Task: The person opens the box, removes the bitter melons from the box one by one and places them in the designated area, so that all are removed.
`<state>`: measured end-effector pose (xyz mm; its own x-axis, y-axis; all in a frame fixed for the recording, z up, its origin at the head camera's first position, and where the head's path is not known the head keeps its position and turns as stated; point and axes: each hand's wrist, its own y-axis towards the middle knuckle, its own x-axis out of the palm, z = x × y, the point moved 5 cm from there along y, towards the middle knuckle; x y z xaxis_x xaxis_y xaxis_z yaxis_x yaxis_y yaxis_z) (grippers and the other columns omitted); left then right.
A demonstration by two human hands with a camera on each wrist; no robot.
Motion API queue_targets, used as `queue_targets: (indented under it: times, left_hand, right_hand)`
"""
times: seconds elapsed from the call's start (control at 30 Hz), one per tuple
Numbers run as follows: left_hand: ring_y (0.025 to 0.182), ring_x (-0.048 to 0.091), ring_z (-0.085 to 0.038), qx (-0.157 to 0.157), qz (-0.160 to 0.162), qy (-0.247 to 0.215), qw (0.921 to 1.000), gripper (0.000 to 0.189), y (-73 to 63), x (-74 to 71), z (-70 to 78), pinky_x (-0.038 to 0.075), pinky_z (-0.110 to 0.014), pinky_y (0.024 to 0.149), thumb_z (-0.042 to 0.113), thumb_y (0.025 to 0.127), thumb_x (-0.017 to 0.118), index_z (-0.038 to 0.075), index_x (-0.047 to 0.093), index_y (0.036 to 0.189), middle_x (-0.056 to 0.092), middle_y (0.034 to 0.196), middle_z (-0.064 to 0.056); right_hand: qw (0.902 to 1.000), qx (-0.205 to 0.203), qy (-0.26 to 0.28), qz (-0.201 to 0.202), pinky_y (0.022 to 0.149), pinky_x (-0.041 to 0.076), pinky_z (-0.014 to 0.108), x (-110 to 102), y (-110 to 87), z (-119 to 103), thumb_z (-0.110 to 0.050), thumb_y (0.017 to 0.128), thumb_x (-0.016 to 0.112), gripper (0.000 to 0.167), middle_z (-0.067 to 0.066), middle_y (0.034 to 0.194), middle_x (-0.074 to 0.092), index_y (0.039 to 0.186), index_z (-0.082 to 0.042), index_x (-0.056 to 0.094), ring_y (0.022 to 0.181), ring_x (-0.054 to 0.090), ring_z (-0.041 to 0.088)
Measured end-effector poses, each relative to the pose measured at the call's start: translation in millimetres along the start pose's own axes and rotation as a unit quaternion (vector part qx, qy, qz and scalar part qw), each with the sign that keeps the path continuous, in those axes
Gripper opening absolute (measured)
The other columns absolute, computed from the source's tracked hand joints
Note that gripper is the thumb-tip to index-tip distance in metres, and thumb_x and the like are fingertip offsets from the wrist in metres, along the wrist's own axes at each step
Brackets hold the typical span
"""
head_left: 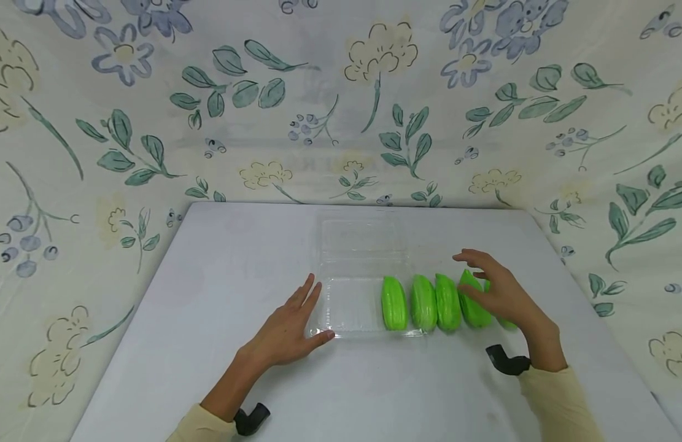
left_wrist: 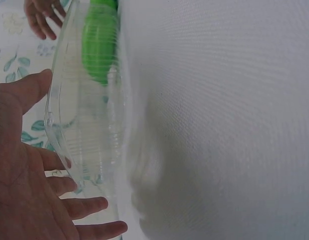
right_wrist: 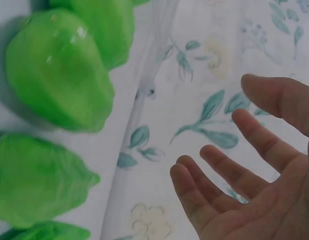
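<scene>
A clear plastic clamshell container (head_left: 352, 307) lies with its lid (head_left: 360, 236) folded back on the white table. One bright green, ribbed, oblong fruit (head_left: 395, 304) lies in the container's right side. Several like it, such as this green fruit (head_left: 448, 304), form a row to the right. My left hand (head_left: 285, 331) is at the container's left edge, fingers spread and thumb by the front rim; in the left wrist view its palm (left_wrist: 29, 185) faces the clear wall. My right hand (head_left: 503, 291) hovers over the right end of the row, partly hiding those fruits, and holds nothing.
The white table (head_left: 236, 245) reaches back to a cloth (head_left: 318, 153) printed with flowers and leaves, which also hangs along both sides. A black curved piece is at each wrist, one on the left (head_left: 252, 420) and one on the right (head_left: 507, 361).
</scene>
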<state>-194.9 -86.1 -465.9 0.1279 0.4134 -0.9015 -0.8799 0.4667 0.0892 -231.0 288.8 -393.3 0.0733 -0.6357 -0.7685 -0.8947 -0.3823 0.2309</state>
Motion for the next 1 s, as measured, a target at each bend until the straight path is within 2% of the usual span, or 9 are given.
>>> queue_targets:
  times: [0.27,0.47,0.63,0.73,0.87,1.0]
  left_hand:
    - [0.142,0.028,-0.036,-0.002,-0.002,0.001,1.0,0.098,1.0,1.6,-1.7,0.042,-0.053,0.101,0.063,0.089,0.06,0.002,0.021,0.156,0.01,0.163,-0.013]
    - [0.142,0.029,-0.037,-0.001,0.003,0.003,1.0,0.097,1.8,1.5,-1.7,0.042,-0.053,0.1,0.06,0.088,0.062,0.002,0.023,0.155,0.011,0.163,-0.015]
    - [0.142,0.029,-0.036,-0.003,0.007,0.007,1.0,0.098,1.3,2.1,-2.1,0.042,-0.053,0.1,0.061,0.088,0.061,0.002,0.022,0.156,0.01,0.163,-0.014]
    - [0.142,0.029,-0.036,-0.004,0.008,0.004,0.9999,0.099,1.3,1.9,-1.9,0.042,-0.053,0.1,0.062,0.088,0.061,0.003,0.022,0.156,0.011,0.163,-0.014]
    - [0.143,0.028,-0.036,-0.008,0.003,-0.001,1.0,0.099,1.0,1.2,-1.2,0.042,-0.054,0.1,0.064,0.088,0.06,0.003,0.021,0.156,0.01,0.163,-0.014]
    - [0.143,0.027,-0.036,-0.01,-0.004,-0.002,0.9999,0.099,0.6,1.4,-1.1,0.042,-0.053,0.101,0.064,0.088,0.059,0.003,0.021,0.156,0.009,0.163,-0.013]
  right_hand:
    - [0.999,-0.039,0.021,-0.012,0.095,0.047,0.05,18,13.9,-25,-0.008,0.089,0.074,0.051,0.014,0.142,0.047,0.135,-0.006,0.052,0.121,0.053,0.034]
    - [0.9966,-0.028,0.055,-0.054,0.099,0.044,0.05,40,24.1,-35,-0.016,0.088,0.076,0.053,0.012,0.143,0.047,0.135,-0.01,0.053,0.124,0.052,0.031]
    - [0.9936,-0.035,0.058,-0.091,0.098,0.045,0.049,62,31.8,-44,-0.02,0.086,0.079,0.056,0.013,0.144,0.046,0.136,-0.009,0.054,0.126,0.051,0.033]
    - [0.991,-0.028,0.039,-0.125,0.099,0.043,0.053,77,35.5,-47,-0.026,0.086,0.079,0.058,0.015,0.146,0.044,0.136,-0.009,0.055,0.127,0.048,0.037]
    - [0.9864,-0.018,-0.015,-0.163,0.102,0.039,0.055,95,39.1,-48,-0.03,0.084,0.08,0.061,0.019,0.147,0.043,0.136,-0.009,0.056,0.131,0.044,0.038]
    - [0.9828,-0.014,-0.058,-0.175,0.101,0.041,0.053,110,42.0,-49,-0.026,0.08,0.083,0.062,0.02,0.145,0.044,0.134,-0.008,0.058,0.129,0.047,0.038]
